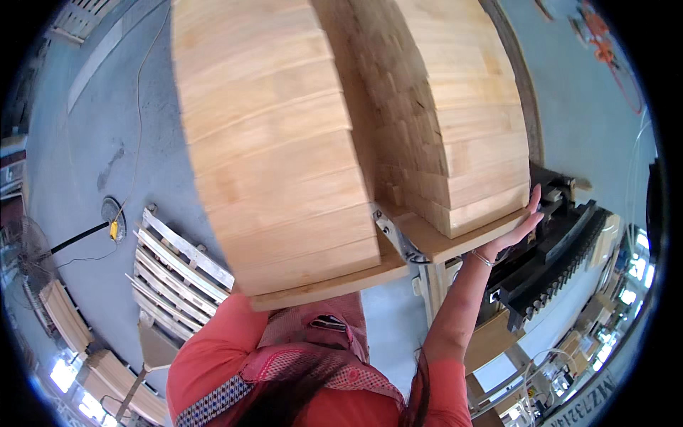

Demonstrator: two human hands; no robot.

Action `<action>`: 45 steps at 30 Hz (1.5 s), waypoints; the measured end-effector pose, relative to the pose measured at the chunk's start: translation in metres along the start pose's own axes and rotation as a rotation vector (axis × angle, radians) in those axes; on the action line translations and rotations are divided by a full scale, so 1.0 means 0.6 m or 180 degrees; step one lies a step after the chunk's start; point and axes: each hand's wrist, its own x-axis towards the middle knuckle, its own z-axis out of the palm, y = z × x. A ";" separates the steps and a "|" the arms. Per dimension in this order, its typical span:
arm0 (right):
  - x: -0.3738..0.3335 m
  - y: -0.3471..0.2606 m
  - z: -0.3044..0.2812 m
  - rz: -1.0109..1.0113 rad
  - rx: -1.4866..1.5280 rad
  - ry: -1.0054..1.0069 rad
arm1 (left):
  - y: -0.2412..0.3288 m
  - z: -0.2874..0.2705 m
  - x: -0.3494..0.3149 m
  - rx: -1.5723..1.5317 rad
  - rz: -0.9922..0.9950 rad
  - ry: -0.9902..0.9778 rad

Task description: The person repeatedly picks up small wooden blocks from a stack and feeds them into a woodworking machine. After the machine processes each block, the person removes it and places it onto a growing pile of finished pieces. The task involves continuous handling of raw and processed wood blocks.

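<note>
Two tall stacks of pale wooden boards fill the middle: a left stack (277, 171) and a right stack (484, 156), with a gap between them. Each rests on a wooden base board; the right base board (455, 242) shows its near edge. A metal bracket (398, 238) sits between the two bases. My right hand (518, 229) lies against the near right corner of the right stack and its base, fingers stretched out, a bracelet at the wrist. My left arm (220, 327) reaches to the near left corner of the left stack, where its hand is hidden.
A slatted wooden pallet (178, 270) lies on the floor at left. Beyond it are a round-based stand (112, 213) with a cable and a fan (32, 249). A black machine part with a toothed row (548, 263) stands close by my right arm. Orange tools (601, 43) lie far right.
</note>
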 end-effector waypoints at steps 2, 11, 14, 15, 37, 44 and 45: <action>-0.013 -0.011 0.005 0.0066 -0.0383 0.0255 | 0.005 -0.022 0.023 -0.0025 0.0086 -0.0063; -0.188 0.050 -0.169 0.0393 -0.1412 0.0824 | 0.012 -0.350 0.089 0.2217 0.1911 0.0373; -0.370 0.179 -0.275 0.1664 -0.1019 0.1311 | 0.212 -0.488 -0.054 0.0816 0.0313 0.0196; -0.437 0.207 -0.271 0.2441 -0.1040 0.1146 | 0.267 -0.521 -0.082 0.0497 0.0077 0.0288; -0.512 0.449 0.584 0.3604 -0.0672 0.0199 | 1.155 -0.367 0.141 0.1073 0.0503 -0.1606; -0.514 0.466 0.730 0.3191 0.0764 0.1659 | 1.277 -0.121 0.272 0.1936 0.0082 -0.2271; -0.534 0.461 0.748 0.3082 0.1034 0.1920 | 1.265 -0.101 0.310 0.2020 -0.0034 -0.2351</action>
